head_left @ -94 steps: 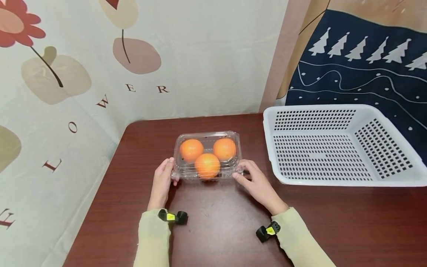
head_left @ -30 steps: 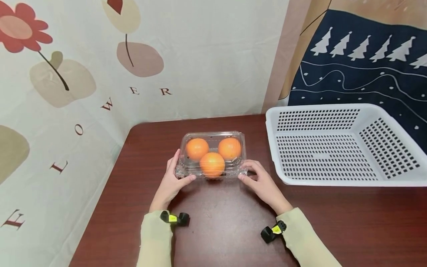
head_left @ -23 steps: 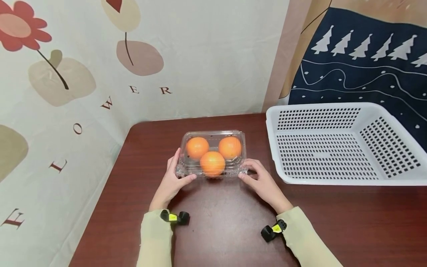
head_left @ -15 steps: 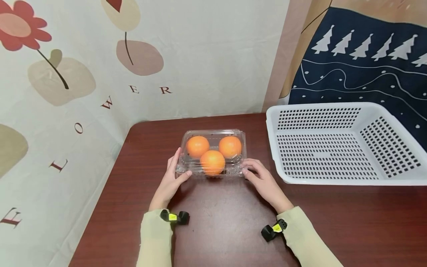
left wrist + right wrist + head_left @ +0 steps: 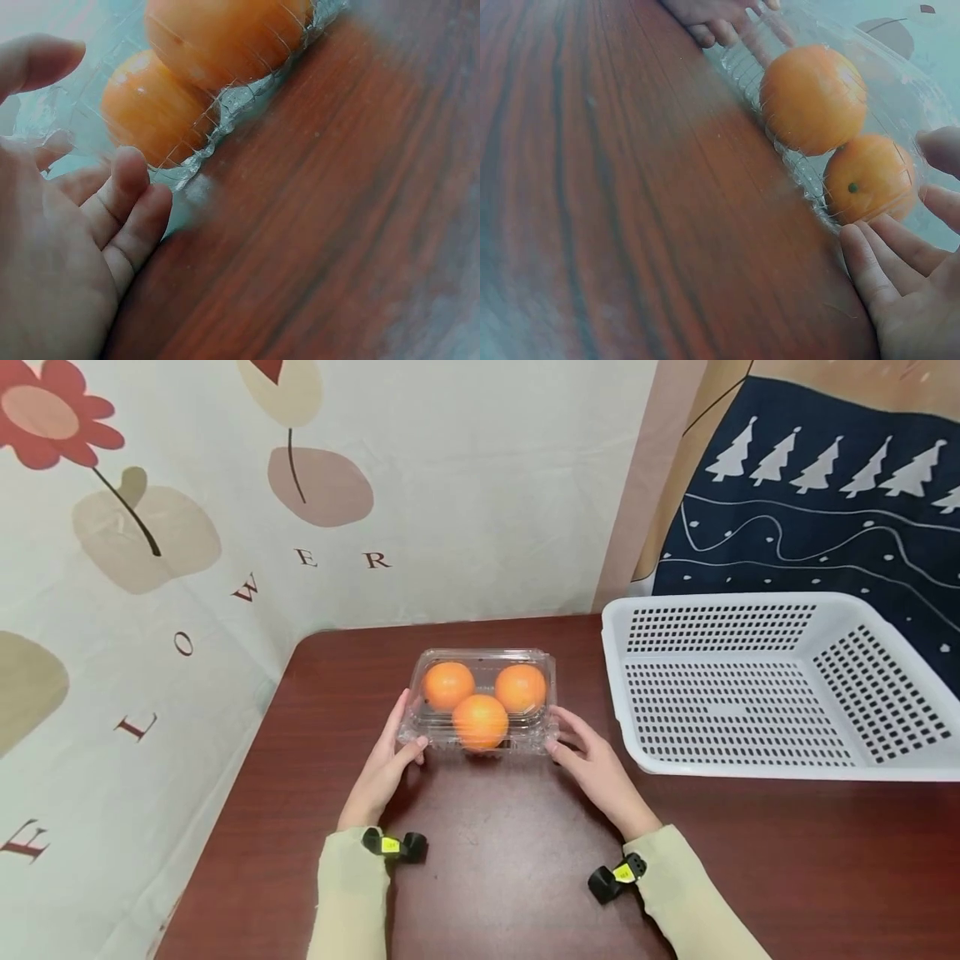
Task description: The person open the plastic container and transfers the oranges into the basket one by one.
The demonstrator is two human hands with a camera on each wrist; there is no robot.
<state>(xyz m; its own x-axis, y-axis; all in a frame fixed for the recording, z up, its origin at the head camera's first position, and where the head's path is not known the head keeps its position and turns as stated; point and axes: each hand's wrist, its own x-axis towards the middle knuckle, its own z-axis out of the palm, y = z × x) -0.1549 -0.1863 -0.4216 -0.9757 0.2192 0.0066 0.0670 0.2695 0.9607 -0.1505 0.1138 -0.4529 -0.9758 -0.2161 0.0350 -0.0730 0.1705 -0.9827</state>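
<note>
Three oranges (image 5: 481,723) sit inside the clear box (image 5: 486,677), which is on the worktop (image 5: 487,860), set in from its far edge and right of its far left corner. Judging by the hold, the step in hand is steadying the box from both ends; the next move seems to call for an even, light grip, since thin plastic could flex. The left hand (image 5: 379,774) grips the near left corner, thumb in front and fingers around the end; the right hand (image 5: 597,772) pinches the near right corner. The box's long axis runs left to right, roughly along the worktop's far edge, one long side facing the person. Whether its near edge is raised, I cannot tell.
</note>
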